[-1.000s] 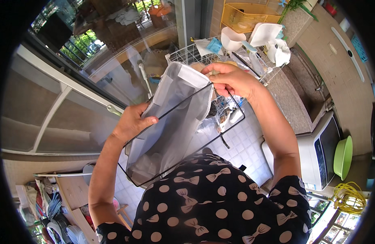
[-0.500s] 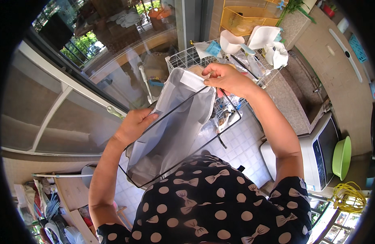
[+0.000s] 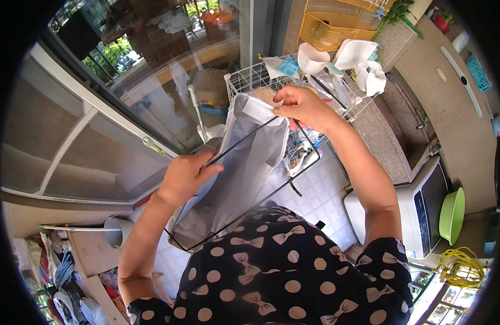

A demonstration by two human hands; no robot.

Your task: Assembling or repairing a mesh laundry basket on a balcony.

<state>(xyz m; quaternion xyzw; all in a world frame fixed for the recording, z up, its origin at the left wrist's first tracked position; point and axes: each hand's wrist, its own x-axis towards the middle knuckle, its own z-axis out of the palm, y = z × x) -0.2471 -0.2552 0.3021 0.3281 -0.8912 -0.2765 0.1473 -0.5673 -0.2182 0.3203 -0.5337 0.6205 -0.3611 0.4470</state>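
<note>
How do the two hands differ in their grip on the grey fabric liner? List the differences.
The left hand sits lower and nearer the body, fingers curled over the side of the grey fabric liner and its black wire frame. The right hand is raised farther out, pinching the liner's top edge between fingertips, above the white wire basket. The left shows its back; the right is turned sideways. Both grasp the same liner.

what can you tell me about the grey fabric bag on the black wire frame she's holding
The grey fabric bag looks like thin, smooth cloth with a white strip at its top edge. It hangs slack inside a thin black wire frame, rectangular and tilted, its far end raised toward the white wire basket. The left hand grips the frame's left side and cloth; the right hand pinches the top corner. Its lower end rests near the polka-dot dress.
</note>
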